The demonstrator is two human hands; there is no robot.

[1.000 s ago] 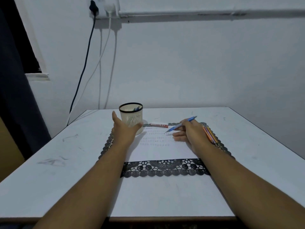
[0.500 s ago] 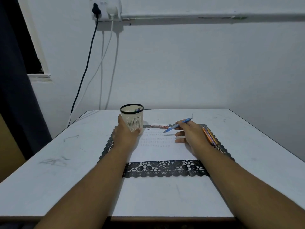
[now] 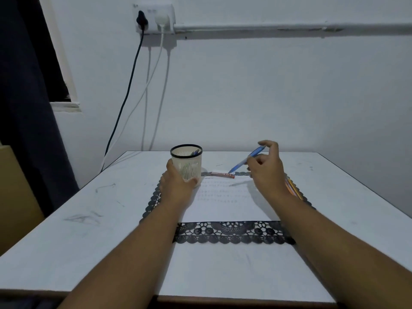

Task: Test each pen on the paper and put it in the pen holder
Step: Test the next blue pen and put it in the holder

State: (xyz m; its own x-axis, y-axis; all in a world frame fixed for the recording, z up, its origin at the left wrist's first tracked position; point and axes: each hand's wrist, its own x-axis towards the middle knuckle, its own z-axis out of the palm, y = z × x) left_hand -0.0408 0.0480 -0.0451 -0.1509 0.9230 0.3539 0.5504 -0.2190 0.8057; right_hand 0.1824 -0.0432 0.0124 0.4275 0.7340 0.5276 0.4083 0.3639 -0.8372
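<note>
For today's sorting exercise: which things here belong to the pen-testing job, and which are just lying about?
Job: blue pen in right hand; pen holder in left hand; paper; waiting pens.
Lying about: red box, lace mat, wall cables.

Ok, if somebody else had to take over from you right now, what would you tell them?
Left hand grips the pen holder, which stands at the paper's far left corner.
Right hand holds the blue pen in its fingers, raised above the paper, tip pointing down-left.
Done: rows of test marks are on the paper, and some pens already stand in the holder.
Left: put the blue pen in the holder, then test the orange pens beside the right wrist and the red pen lying at the paper's far edge.
</note>
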